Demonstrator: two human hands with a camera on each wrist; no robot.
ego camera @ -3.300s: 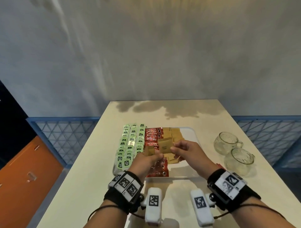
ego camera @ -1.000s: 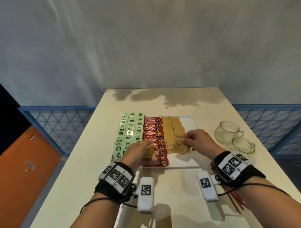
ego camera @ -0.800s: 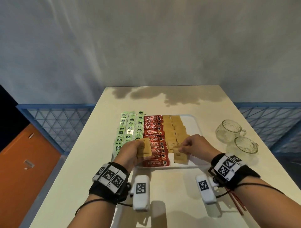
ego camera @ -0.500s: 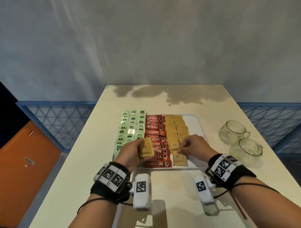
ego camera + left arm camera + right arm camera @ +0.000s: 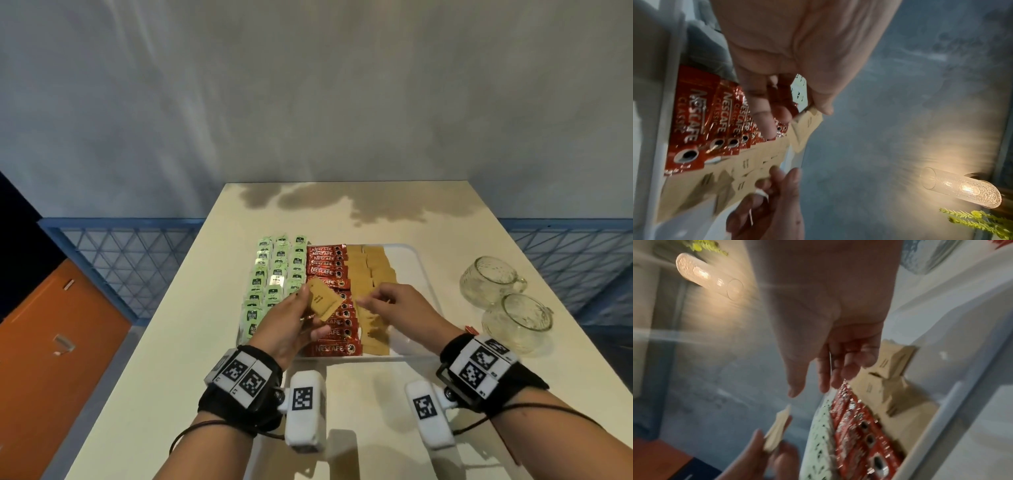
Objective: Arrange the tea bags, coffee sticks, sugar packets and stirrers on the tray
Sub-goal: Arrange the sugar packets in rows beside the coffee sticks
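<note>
Nearest, the left hand [image 5: 291,325] held a small stack of brown sugar packets [image 5: 322,302] above the red coffee sticks [image 5: 337,337], thumb on top and fingers curled beneath. Those packets looked light, thin and floppy, likely to slide off one another, so they were best pinched by an edge, one at a time. Just beyond, the right hand [image 5: 397,306] reached toward the stack with fingers loosely extended and nothing in its grasp, hovering over the sugar row [image 5: 375,329] already laid on the white tray [image 5: 424,274]. Farther left lay the green tea bags [image 5: 274,284]; two glass cups [image 5: 493,281] stood well off to the right.
</note>
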